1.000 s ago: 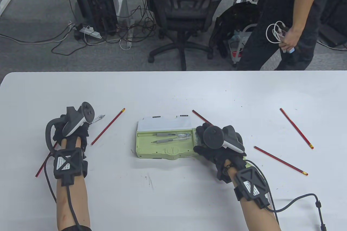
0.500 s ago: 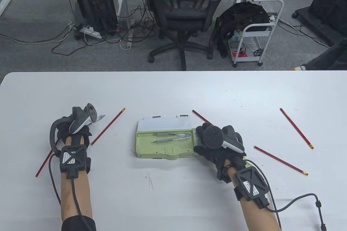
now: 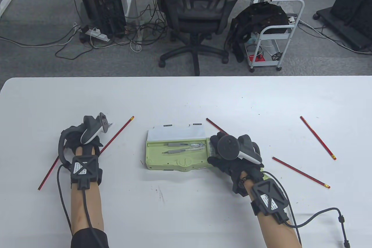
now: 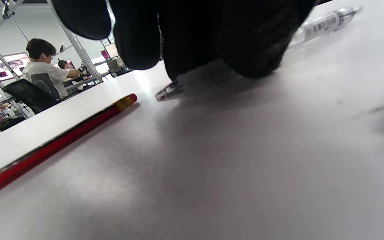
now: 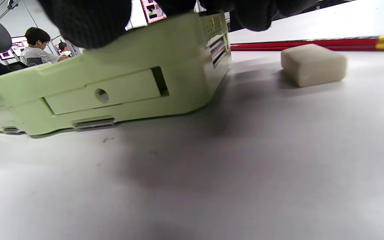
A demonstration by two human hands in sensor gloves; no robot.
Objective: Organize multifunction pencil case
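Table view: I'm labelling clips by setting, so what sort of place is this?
Probably an office or lab workspace: an office chair, a computer tower with cables on grey carpet, and a rolling cart stand behind the white table.

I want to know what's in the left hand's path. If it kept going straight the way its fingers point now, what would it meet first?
Most likely the clear plastic pen lying right at the fingertips of the left hand; the fingers seem to be on it already, though contact is hidden. The red pencil with the gold band lies just beside that line.
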